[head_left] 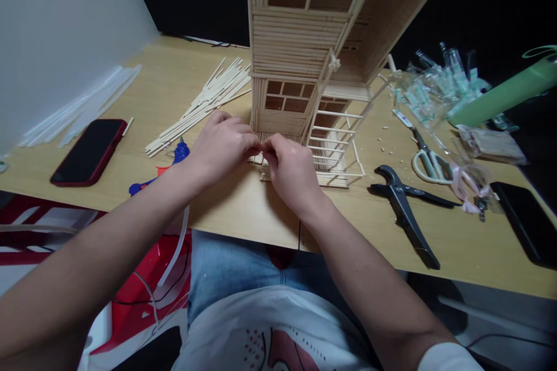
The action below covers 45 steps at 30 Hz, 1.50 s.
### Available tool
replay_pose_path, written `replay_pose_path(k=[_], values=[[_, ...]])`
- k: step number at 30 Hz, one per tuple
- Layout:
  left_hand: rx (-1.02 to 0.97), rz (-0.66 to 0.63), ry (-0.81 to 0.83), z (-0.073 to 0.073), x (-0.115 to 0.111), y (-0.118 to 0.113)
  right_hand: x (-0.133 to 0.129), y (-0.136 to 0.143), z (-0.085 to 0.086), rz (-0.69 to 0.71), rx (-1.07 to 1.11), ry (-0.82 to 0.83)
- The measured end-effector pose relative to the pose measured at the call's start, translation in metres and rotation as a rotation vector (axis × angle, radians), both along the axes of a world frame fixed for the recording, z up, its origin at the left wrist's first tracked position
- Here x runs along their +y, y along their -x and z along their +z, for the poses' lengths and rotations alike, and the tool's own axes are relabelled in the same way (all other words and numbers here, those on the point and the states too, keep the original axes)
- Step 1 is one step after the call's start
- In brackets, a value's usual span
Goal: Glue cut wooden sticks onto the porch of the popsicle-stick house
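Observation:
A tall model house built of thin wooden sticks stands on the table, with a railed porch at its lower right. Both hands meet at the front of its base. My left hand has its fingers pinched together at the left part of the base. Touching it from the right, my right hand is pinched too, in front of the porch floor. Whatever lies between the fingertips is too small and hidden to make out.
Loose sticks and a blue glue gun lie left, beyond them a red-cased phone and clear strips. At right are a black cutter, scissors, plastic packets, a green cylinder and a black phone.

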<state>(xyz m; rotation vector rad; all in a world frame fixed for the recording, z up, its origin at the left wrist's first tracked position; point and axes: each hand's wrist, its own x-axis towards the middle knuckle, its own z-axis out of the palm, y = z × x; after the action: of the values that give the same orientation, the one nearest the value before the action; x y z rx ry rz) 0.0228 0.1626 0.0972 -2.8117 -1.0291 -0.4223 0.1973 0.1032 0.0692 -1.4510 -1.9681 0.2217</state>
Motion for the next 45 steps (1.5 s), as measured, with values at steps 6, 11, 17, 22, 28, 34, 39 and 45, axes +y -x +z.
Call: replay_pose_path(k=[6,11,17,22,28,34,39,45], values=[[0.081,0.012,-0.068,-0.001,0.0,-0.002,-0.003,-0.007,0.003,-0.023,0.054,-0.052],[0.117,0.025,-0.069,-0.002,0.001,-0.006,-0.002,-0.008,0.002,0.0,0.024,-0.032],[0.083,0.038,-0.072,-0.009,0.001,-0.008,-0.001,-0.005,-0.002,0.043,-0.029,0.007],[0.148,0.048,-0.134,-0.01,0.0,-0.008,-0.001,-0.003,-0.002,0.034,-0.061,0.043],[0.202,0.046,-0.186,-0.012,0.0,-0.007,0.002,0.004,-0.001,0.006,-0.124,0.115],[0.156,0.017,-0.215,-0.016,0.002,-0.005,0.003,0.007,-0.003,-0.025,-0.151,0.14],[0.076,0.009,-0.174,-0.019,0.003,-0.005,0.004,0.007,-0.004,-0.039,-0.162,0.135],[0.039,0.009,-0.139,-0.02,0.002,-0.004,0.005,0.009,-0.004,-0.048,-0.185,0.131]])
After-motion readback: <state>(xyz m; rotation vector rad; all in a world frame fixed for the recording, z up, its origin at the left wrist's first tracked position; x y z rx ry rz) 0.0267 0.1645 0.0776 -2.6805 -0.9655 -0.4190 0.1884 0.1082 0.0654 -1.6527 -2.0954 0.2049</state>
